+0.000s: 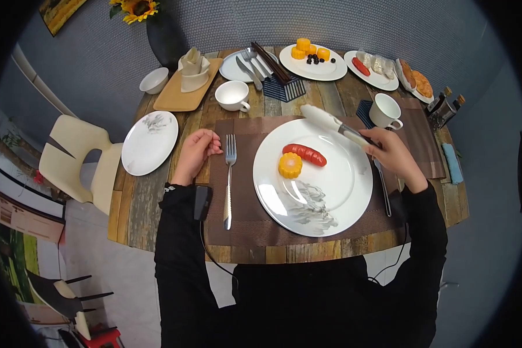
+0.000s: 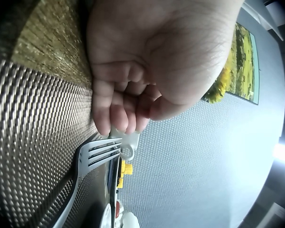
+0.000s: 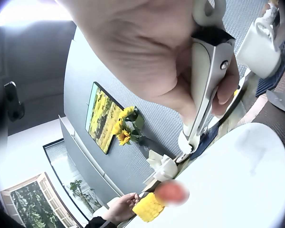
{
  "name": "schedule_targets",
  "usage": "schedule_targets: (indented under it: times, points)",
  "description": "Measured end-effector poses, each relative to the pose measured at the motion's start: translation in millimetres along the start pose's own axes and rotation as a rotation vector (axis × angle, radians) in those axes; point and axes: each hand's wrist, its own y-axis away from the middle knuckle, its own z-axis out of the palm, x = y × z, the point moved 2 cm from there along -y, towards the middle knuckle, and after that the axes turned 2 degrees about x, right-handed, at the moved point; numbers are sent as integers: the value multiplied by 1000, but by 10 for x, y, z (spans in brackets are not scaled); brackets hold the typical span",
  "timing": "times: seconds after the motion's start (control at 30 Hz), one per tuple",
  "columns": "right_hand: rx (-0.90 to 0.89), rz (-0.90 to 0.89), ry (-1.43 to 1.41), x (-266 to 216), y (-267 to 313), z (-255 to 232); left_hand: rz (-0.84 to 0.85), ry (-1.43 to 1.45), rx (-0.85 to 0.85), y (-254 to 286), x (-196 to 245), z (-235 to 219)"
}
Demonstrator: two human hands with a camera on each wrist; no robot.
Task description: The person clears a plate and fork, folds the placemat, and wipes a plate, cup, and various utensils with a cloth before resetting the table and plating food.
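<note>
My right hand (image 1: 395, 155) grips white-tipped tongs (image 1: 323, 119) by the handle, above the far right part of a large white plate (image 1: 348, 194). In the right wrist view, thumb and fingers wrap the tongs' handle (image 3: 204, 83). A red scored sausage (image 1: 308, 155) and a piece of yellow corn (image 1: 290, 166) lie side by side on the plate, apart from the tongs' tips. My left hand (image 1: 198, 152) rests at the placemat's left edge with fingers loosely curled and holds nothing. Just beyond its fingertips lies a fork (image 2: 83, 164), left of the plate.
A knife (image 1: 384, 191) lies right of the plate. Behind stand a white cup (image 1: 232, 95), a mug (image 1: 385, 110), a plate (image 1: 313, 72) of corn and dark berries, and a plate (image 1: 377, 80) with sausage and wrapped food. A smaller plate (image 1: 149, 145) sits far left.
</note>
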Motion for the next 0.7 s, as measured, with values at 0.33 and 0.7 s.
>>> schedule_targets:
  times: [0.33,0.7]
  points:
    - [-114,-58,75,-34,308,13,0,-14,-9,13,19,13]
    - [-110,-9,-60,63,242,-83,-1,-26,-14,11,20,18]
